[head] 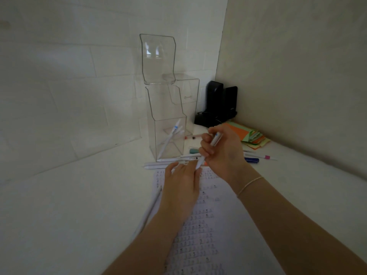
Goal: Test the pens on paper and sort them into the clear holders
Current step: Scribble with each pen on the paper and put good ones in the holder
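Pen (208, 150) gripped in right hand (222, 149), tip down over paper (208, 225); left hand (181, 187) flat, open, empty on paper; holder (168, 126) behind.

White pen (208, 150) tilted tip-down above paper (208, 225), clear holder (168, 135) behind paper with pens (170, 135) leaning inside, loose pens (172, 162) at its base

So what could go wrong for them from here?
The loose white pens lie right against the front clear holder's base, close under both hands; a careless reach could roll them away or nudge the holder. The right hand holds its pen tip-down above the left hand, so ink might mark the fingers. The printed sheet is already crowded, so a faint test stroke could be missed.
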### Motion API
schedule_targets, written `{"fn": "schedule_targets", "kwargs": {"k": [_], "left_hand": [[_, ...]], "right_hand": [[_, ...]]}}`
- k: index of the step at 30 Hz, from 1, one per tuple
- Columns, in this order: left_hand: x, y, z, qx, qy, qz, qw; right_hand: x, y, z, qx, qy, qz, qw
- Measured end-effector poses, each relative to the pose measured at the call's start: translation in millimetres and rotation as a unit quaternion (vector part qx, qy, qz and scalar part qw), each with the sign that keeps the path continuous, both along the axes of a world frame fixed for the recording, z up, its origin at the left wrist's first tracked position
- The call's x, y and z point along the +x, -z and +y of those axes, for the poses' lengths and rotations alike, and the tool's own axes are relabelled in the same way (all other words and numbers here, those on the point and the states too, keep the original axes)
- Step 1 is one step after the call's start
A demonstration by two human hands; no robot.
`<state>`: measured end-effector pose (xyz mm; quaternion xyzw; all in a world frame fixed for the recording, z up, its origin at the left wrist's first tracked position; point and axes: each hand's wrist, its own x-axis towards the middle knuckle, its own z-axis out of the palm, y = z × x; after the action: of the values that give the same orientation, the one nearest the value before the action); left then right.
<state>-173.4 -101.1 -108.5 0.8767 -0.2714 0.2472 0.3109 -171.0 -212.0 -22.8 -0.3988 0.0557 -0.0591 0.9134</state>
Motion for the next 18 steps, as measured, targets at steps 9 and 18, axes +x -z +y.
{"fn": "schedule_targets", "kwargs": {"k": [9,18], "left_hand": [[-2.7,1.4,-4.0,-0.032,0.052,0.001,0.998],[5.6,17.8,-1.3,0.074,0.081,0.077,0.991]], "right_hand": [[-23.0,33.3,-9.7,-0.508,0.095,0.098,0.85],[-60.3,61.2,-38.9,-0.424,0.113,0.122,0.89]]}}
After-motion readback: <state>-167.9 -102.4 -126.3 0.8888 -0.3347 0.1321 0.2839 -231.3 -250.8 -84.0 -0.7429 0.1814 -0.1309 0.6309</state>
